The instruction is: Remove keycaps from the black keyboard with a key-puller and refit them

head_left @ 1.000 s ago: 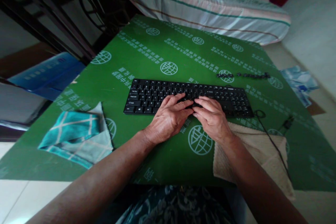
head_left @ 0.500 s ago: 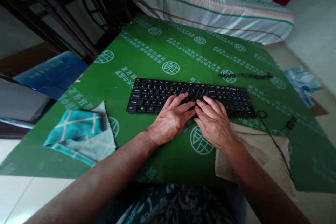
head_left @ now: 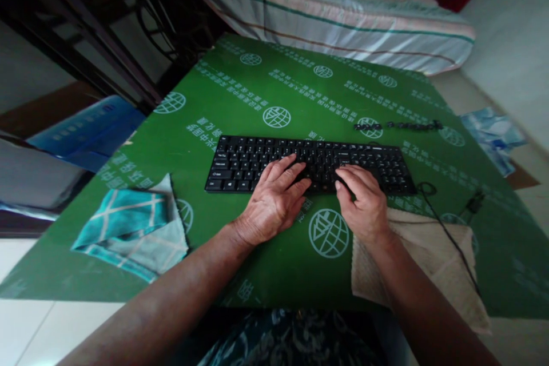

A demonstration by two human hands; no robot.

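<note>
A black keyboard (head_left: 240, 166) lies flat on the green table. My left hand (head_left: 277, 197) rests over its middle keys, palm down with the fingers stretched and spread. To its right, my right hand (head_left: 362, 200) is held at the keyboard's front edge, its fingers gently bent and the thumb apart from them. I see nothing held in either hand. Beyond the keyboard, small black pieces (head_left: 414, 125) like loose keycaps lie in a row. A beige cloth (head_left: 424, 257) is partly under my right wrist.
A folded teal checked cloth (head_left: 128, 223) lies at the left of the green table (head_left: 240, 97). The keyboard's black cable (head_left: 450, 243) runs down over the beige cloth. Past the far edge stands a bed (head_left: 343, 28). A blue box (head_left: 86, 131) is at the left.
My hands have moved apart: the right one has drawn back to the right, its fingers more bent. The left one has shifted slightly left, uncovering keys between them.
</note>
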